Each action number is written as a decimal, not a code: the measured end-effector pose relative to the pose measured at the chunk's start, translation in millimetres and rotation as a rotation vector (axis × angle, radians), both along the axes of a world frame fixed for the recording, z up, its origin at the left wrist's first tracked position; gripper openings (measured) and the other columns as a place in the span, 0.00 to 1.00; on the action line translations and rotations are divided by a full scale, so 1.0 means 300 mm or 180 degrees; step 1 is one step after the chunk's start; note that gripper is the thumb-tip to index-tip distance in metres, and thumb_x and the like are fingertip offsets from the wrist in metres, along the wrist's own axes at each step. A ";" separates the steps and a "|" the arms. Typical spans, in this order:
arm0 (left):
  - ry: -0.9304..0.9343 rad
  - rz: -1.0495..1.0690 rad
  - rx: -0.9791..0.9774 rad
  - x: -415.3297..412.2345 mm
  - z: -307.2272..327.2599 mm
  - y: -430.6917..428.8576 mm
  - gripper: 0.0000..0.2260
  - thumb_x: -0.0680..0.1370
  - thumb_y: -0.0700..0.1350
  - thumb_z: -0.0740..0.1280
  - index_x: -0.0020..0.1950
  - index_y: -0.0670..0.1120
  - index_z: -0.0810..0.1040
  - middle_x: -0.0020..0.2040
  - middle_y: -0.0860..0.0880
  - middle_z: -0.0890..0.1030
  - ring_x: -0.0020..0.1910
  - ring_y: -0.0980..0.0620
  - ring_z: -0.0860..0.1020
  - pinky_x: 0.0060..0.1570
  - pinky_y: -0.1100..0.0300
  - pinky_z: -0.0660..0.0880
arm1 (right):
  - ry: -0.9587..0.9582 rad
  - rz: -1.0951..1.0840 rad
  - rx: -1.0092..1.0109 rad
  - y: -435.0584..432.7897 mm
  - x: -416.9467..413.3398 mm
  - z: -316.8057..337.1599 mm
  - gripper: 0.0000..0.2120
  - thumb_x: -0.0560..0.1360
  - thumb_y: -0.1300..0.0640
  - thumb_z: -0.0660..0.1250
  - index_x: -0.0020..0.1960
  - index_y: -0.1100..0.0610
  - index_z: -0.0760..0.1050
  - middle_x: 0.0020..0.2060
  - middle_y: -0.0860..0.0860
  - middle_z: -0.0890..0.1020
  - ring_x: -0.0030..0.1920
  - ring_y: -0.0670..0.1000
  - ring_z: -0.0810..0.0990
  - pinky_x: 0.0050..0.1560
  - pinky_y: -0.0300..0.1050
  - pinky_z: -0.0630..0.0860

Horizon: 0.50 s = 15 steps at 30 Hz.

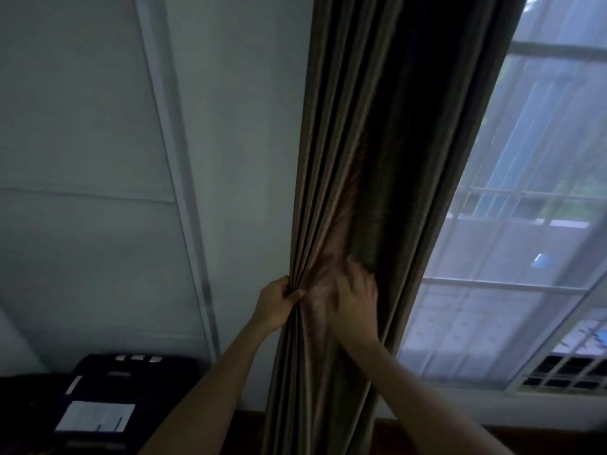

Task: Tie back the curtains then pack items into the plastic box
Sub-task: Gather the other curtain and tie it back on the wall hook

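One curtain [377,159], left hand [278,305] gripping folds, right hand [356,302] flat beside

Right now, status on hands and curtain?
Left hand pinching curtain at gathered left edge. Right hand on the folds, blurred, grip unclear. Nothing seen in the way.

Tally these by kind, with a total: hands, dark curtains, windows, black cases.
hands: 2 (left hand, right hand)
dark curtain: 1
window: 1
black case: 1
total: 5
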<state>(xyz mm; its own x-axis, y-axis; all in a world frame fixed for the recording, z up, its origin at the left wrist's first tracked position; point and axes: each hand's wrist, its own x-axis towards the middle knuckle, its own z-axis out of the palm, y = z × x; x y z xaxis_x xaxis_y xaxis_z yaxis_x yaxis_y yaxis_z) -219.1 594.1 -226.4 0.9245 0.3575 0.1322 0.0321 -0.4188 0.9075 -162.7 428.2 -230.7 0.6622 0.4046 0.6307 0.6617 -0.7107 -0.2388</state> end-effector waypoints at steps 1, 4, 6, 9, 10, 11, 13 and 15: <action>0.0015 -0.0049 -0.0070 -0.001 0.002 0.007 0.17 0.76 0.51 0.68 0.60 0.43 0.79 0.55 0.48 0.82 0.52 0.50 0.81 0.55 0.56 0.77 | -0.0238 -0.0085 0.0205 -0.018 0.019 0.055 0.24 0.76 0.50 0.61 0.71 0.54 0.68 0.74 0.60 0.63 0.76 0.60 0.59 0.75 0.63 0.52; -0.0035 -0.0192 -0.0330 0.004 -0.011 0.037 0.29 0.67 0.62 0.68 0.60 0.44 0.79 0.56 0.49 0.82 0.54 0.51 0.80 0.58 0.55 0.76 | -0.0614 -0.0386 0.0636 -0.071 0.081 0.207 0.31 0.75 0.56 0.63 0.76 0.58 0.59 0.76 0.66 0.52 0.77 0.64 0.49 0.75 0.64 0.49; -0.0073 -0.0231 -0.0488 0.015 -0.031 0.053 0.29 0.66 0.61 0.69 0.59 0.43 0.80 0.56 0.48 0.83 0.55 0.50 0.81 0.59 0.53 0.75 | -0.0673 -0.0594 0.0765 -0.099 0.126 0.261 0.35 0.76 0.59 0.63 0.78 0.63 0.52 0.75 0.69 0.50 0.77 0.66 0.48 0.75 0.63 0.52; -0.0130 -0.0274 -0.0546 0.013 -0.030 0.051 0.26 0.68 0.58 0.69 0.59 0.41 0.80 0.55 0.47 0.83 0.55 0.48 0.81 0.59 0.53 0.76 | -0.0328 -0.0512 0.1078 -0.133 0.168 0.294 0.35 0.78 0.64 0.60 0.79 0.63 0.45 0.78 0.62 0.49 0.76 0.62 0.54 0.69 0.56 0.65; -0.0135 -0.0262 -0.0530 0.011 -0.026 0.048 0.25 0.70 0.56 0.69 0.59 0.40 0.79 0.55 0.46 0.83 0.55 0.48 0.81 0.59 0.53 0.76 | -0.0143 -0.0440 0.1165 -0.139 0.169 0.291 0.35 0.78 0.65 0.59 0.79 0.60 0.43 0.78 0.58 0.50 0.74 0.60 0.60 0.63 0.53 0.71; -0.0131 -0.0257 -0.0490 0.010 -0.022 0.045 0.22 0.72 0.54 0.68 0.59 0.40 0.79 0.55 0.46 0.83 0.55 0.48 0.81 0.59 0.54 0.76 | 0.0039 -0.0394 0.1206 -0.144 0.165 0.278 0.36 0.78 0.66 0.58 0.79 0.57 0.41 0.78 0.56 0.54 0.69 0.60 0.68 0.55 0.51 0.75; -0.0090 -0.0277 -0.0384 0.014 -0.016 0.042 0.16 0.76 0.48 0.67 0.60 0.41 0.79 0.56 0.46 0.82 0.55 0.49 0.80 0.59 0.55 0.75 | 0.0323 -0.0314 0.1132 -0.150 0.153 0.223 0.38 0.79 0.66 0.57 0.79 0.50 0.37 0.74 0.56 0.65 0.54 0.61 0.78 0.46 0.50 0.77; -0.0058 -0.0266 -0.0283 0.019 -0.014 0.040 0.12 0.78 0.44 0.66 0.59 0.43 0.79 0.55 0.46 0.82 0.54 0.49 0.80 0.58 0.55 0.75 | 0.0486 -0.0213 0.0936 -0.150 0.136 0.148 0.38 0.78 0.65 0.57 0.79 0.46 0.40 0.69 0.57 0.73 0.50 0.62 0.80 0.46 0.50 0.77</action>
<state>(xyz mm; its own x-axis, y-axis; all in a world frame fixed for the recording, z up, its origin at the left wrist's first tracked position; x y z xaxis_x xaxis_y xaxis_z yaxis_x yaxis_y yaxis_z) -213.3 606.1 -230.6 0.9493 0.2903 0.1206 -0.0164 -0.3373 0.9413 -121.9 383.3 -186.2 0.7770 0.1723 0.6055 0.5566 -0.6373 -0.5329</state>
